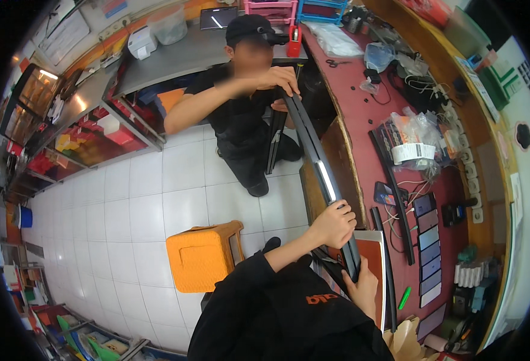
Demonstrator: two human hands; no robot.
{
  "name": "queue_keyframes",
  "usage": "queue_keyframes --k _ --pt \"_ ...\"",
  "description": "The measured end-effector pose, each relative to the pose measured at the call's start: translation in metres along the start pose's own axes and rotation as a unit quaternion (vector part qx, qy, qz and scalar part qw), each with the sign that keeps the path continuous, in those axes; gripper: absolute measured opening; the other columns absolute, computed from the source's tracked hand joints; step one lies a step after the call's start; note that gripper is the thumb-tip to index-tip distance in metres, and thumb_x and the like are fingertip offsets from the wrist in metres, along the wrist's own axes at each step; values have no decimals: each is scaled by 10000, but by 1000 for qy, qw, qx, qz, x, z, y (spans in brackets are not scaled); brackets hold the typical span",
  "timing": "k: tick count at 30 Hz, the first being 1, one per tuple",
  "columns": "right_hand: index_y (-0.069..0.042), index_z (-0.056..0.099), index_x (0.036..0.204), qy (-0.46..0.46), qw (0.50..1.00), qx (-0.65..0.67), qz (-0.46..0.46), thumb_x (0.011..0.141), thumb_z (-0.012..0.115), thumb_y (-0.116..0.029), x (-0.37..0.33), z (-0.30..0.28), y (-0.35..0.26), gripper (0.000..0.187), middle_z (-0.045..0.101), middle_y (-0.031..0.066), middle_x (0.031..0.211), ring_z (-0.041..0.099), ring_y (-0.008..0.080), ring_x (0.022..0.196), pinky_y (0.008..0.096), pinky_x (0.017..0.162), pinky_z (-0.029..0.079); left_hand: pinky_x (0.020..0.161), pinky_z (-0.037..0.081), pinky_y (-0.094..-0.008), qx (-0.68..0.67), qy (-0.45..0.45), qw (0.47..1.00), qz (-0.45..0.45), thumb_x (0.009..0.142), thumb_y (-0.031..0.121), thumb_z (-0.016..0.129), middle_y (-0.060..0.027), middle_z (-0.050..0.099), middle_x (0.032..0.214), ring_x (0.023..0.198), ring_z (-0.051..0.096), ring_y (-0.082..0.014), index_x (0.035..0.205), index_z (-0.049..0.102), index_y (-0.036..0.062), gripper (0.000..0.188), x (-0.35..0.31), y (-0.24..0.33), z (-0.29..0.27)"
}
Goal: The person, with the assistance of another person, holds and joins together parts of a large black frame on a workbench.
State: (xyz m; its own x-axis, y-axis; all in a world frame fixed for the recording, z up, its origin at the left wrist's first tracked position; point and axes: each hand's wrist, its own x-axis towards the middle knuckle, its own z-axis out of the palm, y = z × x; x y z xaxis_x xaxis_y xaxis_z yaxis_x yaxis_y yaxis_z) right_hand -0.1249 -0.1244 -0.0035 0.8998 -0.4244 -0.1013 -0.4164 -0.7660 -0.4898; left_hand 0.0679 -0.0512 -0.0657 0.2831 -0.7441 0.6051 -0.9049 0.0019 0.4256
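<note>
A long dark bar [311,139] with a bright reflection runs from a co-worker's hands down to mine, beside the table edge. My left hand [335,224] is closed over it, fingers curled round its upper side. Nearer to me, my right hand [363,288] grips the right side of the bar's near end; its thumb shows, and most of its fingers are hidden. Across from me, a kneeling person in a black cap has one hand [281,80] on the bar's far end and the other just below.
On the red table [350,114] to the right lie black strips [392,195], a row of phones [428,253], a green marker [404,298], scissors [337,62] and plastic-wrapped items [414,141]. An orange stool [199,259] stands on the tiled floor left of me.
</note>
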Motion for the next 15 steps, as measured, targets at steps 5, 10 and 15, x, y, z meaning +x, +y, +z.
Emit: queue_keyframes --k 5,10,15 --pt "-44 464 1184 -16 1000 -17 17 789 666 -316 1 -2 -2 520 623 243 780 620 425 707 470 595 478 891 412 -389 14 -5 1000 2 639 187 613 -60 556 723 793 546 -242 674 596 68 125 2 0 -4" --pt "-36 458 1191 -6 1000 -18 11 786 669 -330 -2 2 2 543 623 242 783 624 415 704 468 589 480 888 414 -394 19 -3 1000 3 649 186 613 -55 565 734 801 553 -241 686 602 68 124 0 0 -5" --pt "-32 454 1206 -19 999 -35 10 780 671 -349 -4 5 7 573 633 235 818 633 401 706 463 593 490 892 413 -397 19 -6 1000 1 657 180 613 -48 571 742 807 558 -238 695 606 67 120 -2 1 -6"
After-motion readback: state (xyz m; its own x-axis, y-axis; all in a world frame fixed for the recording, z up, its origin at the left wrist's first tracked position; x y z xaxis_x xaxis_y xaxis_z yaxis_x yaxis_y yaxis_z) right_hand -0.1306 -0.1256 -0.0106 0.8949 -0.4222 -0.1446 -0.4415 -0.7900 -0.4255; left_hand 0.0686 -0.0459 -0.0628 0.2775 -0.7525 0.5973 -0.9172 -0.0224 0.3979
